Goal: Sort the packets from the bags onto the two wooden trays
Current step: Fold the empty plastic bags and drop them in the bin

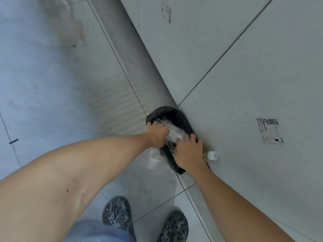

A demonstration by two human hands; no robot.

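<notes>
A black bag [181, 117] stands open on the tiled floor, against the base of a grey wall. A clear plastic packet [174, 132] lies in its mouth. My left hand [156, 136] grips the packet's left end, at the bag's near rim. My right hand [187, 152] presses on the packet's right end and the bag's edge. The bag's inside is dark and mostly hidden. No wooden tray is in view.
A small white bottle cap [212, 155] shows by the wall, right of my right hand. A crumpled white scrap [153, 158] lies on the floor [61, 84] under the bag. My two patterned shoes [118, 213] stand below. The grey wall [244, 67] carries printed labels.
</notes>
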